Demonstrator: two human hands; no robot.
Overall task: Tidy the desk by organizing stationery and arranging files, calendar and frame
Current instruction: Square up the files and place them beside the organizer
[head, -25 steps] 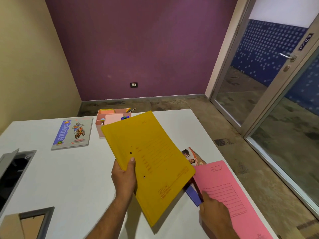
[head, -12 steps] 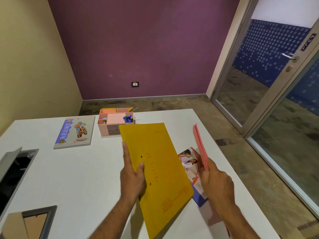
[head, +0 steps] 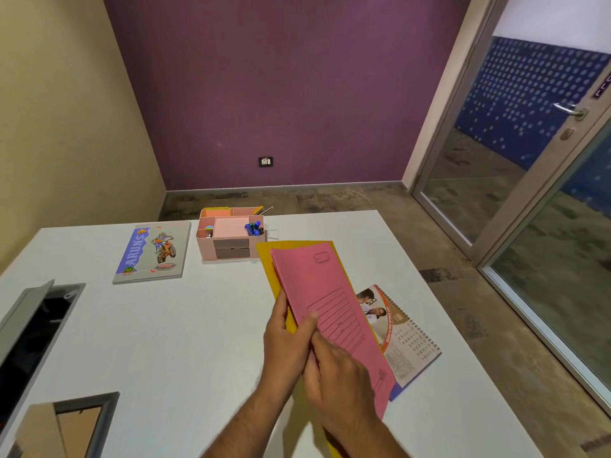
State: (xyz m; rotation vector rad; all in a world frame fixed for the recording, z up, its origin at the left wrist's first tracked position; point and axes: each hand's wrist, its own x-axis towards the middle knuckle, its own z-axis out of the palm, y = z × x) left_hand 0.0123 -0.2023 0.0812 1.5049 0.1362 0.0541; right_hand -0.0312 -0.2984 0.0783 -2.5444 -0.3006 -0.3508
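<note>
A pink file (head: 325,292) lies stacked on a yellow file (head: 268,259), both held above the white desk (head: 185,328). My left hand (head: 286,342) grips the stack's left edge, thumb on the pink cover. My right hand (head: 340,375) holds the pink file's near end. A spiral desk calendar (head: 401,335) lies flat on the desk, partly under the files. A grey picture frame (head: 79,421) lies face down at the near left corner. A pink organizer (head: 231,238) with pens and sticky notes stands at the far middle.
A notebook with a motorbike cover (head: 152,252) lies left of the organizer. An open cable hatch (head: 39,319) is set into the desk's left side. The desk's right edge runs near a glass door (head: 515,153).
My right hand lifted the pink file off the desk and brought it left onto the yellow file. The yellow file tilted flatter. The calendar became uncovered.
</note>
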